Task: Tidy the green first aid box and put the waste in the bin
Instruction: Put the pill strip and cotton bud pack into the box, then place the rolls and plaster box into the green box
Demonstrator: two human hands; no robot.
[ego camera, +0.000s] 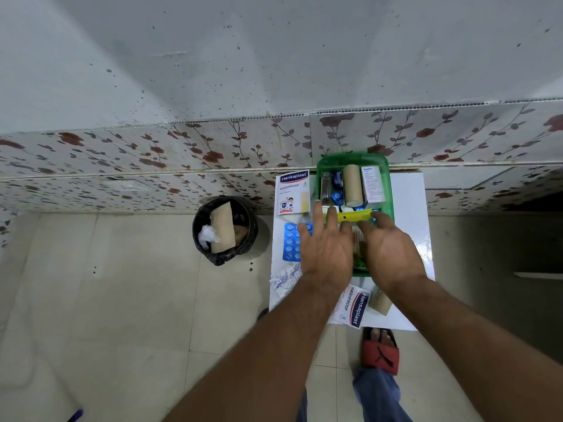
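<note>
The green first aid box (pixel 384 178) stands open on a small white table (pixel 408 208) against the wall. Inside it lie a tan bandage roll (pixel 352 184), a white carton (pixel 372 183), a small bottle (pixel 325 187) and a yellow-green packet (pixel 355 215). My left hand (pixel 327 248) hovers over the box's left edge, fingers spread, holding nothing. My right hand (pixel 393 254) reaches over the near half of the box, fingers apart, its tips by the yellow-green packet. A black bin (pixel 225 229) on the floor left of the table holds a tan wrapper and crumpled white paper.
A Hansaplast plaster box (pixel 293 191) and a blue blister pack (pixel 291 242) lie left of the green box. A white foil strip (pixel 285 280), a second Hansaplast pack (pixel 353 306) and a tan piece (pixel 380 303) sit at the table's near edge. My sandalled foot (pixel 380 351) is below.
</note>
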